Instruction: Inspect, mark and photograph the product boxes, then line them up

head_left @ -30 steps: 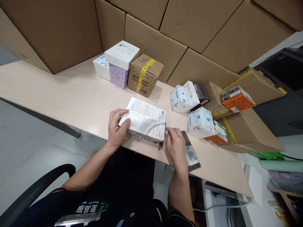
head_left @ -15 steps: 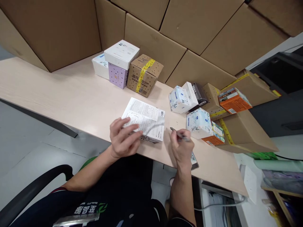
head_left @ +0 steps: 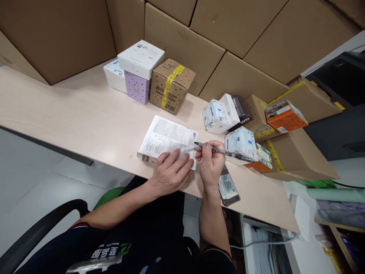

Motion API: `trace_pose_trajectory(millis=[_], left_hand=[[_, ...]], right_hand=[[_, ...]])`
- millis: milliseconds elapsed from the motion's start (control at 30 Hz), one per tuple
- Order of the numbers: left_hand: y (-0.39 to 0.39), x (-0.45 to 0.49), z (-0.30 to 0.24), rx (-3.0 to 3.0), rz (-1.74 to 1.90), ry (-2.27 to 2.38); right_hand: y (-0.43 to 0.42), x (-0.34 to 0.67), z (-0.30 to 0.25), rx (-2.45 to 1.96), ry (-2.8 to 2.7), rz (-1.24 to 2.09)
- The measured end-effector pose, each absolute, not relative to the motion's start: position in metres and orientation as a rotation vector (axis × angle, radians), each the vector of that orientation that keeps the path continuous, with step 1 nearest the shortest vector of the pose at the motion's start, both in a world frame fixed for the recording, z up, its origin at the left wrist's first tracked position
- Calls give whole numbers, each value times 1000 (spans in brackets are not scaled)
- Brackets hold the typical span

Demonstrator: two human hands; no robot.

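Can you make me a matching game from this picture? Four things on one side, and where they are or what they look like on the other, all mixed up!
Things:
1. Pen
2. Printed white box
3. Purple box
4. Brown box beside the purple one

Clues:
A. Has another white box sitting on top
B. Has yellow tape across it
C. Held in the right hand
D. Lies partly under the left hand

Right pairs: 1-C, 2-D, 3-A, 4-B
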State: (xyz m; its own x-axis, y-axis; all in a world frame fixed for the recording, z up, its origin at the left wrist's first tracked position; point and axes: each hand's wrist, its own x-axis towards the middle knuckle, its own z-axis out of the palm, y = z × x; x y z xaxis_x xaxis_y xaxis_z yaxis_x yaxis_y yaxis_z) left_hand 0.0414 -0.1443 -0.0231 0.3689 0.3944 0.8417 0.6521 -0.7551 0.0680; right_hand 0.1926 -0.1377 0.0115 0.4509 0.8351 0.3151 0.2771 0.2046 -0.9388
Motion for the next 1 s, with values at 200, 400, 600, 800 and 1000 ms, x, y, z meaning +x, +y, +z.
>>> trace_pose_trajectory(millis=[200,400,600,800,1000], left_hand=[[-145,42,-24,-2382,-1324,-941],[-145,42,-24,-2374,-1318,-931],[-144,41,-23,-2378,-1316,-924],[-145,41,-24,-2382,-1329,-928],[-144,40,-23,-2369,-1362,-948]], right_hand=[[-137,193,8,-1467,-1292,343],[-135,191,22,-1531,-1430,287],[-136,191,25,-1566,-1452,268],[-136,193,19,-1519,-1396,355],[-142,207,6,-1456,-1202,264]])
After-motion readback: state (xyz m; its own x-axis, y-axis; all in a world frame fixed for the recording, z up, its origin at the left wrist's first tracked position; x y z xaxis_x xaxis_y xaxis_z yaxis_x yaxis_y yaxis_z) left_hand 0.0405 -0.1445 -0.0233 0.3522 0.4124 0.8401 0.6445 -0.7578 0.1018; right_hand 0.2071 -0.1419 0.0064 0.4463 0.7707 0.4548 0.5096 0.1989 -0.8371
